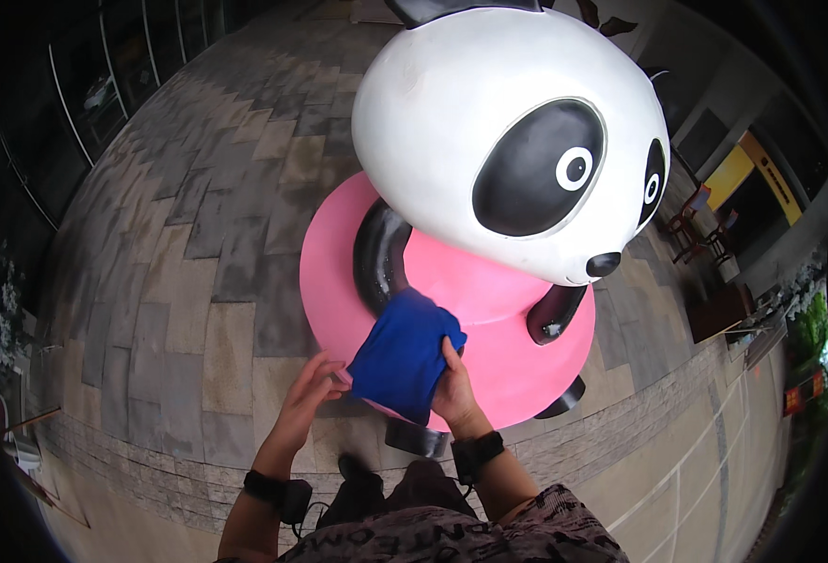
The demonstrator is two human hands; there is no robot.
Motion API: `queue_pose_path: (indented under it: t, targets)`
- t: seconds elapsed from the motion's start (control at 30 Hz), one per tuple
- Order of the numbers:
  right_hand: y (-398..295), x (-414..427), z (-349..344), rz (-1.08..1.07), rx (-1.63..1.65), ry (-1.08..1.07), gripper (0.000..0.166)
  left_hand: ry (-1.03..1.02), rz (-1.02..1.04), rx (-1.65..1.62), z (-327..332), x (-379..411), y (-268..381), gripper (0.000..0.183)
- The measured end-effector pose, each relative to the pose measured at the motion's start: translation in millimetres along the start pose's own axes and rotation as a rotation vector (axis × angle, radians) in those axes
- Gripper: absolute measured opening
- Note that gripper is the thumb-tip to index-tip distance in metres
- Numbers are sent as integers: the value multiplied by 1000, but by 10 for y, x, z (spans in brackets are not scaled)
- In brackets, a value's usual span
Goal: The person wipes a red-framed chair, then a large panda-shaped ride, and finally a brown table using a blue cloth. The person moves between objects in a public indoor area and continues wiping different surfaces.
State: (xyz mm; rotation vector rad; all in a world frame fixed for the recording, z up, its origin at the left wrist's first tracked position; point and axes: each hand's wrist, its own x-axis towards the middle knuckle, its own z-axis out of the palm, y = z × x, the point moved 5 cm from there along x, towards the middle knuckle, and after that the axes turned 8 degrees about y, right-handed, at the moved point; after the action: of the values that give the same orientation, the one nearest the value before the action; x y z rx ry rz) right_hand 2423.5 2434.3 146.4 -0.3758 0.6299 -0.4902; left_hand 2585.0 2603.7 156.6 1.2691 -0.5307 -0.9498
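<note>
A blue cloth (405, 355) hangs in front of a large panda statue (442, 134). My right hand (456, 390) grips the cloth's right edge, its thumb lying over the fabric. Just left of the cloth is my left hand (312, 390), fingers apart and loosely bent, with no hold on the cloth that I can see. The statue has a white head, black arms (379, 260) and a wide pink skirt (512, 373). Part of the skirt and probably one arm's end are hidden behind the cloth.
Grey and tan stone paving (210, 310) surrounds the statue. Below its skirt show black feet (416, 438), close to my own shoes. Wooden chairs (688, 218) and a dark brown box-like stand (720, 313) are at the right. Glass panels (76, 91) line the far left.
</note>
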Motion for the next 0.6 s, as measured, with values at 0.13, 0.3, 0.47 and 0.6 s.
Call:
queue_pose_path:
  t: [0.13,0.3,0.47,0.6]
  targets:
    - [-586,170,-24,-335,56,61,68,-43,-47,36,-146,116,109,48]
    - [-1578,186,83,-1023,-315,386,60,-120,-19,106,-173,391,235,48]
    - [-2170,643,283,-1606,-927,726,57,-235,28,177,46,815,438,48]
    - [-2154,1278,599,-1808,-1474,807,51,-321,41,217,263,1296,590,48]
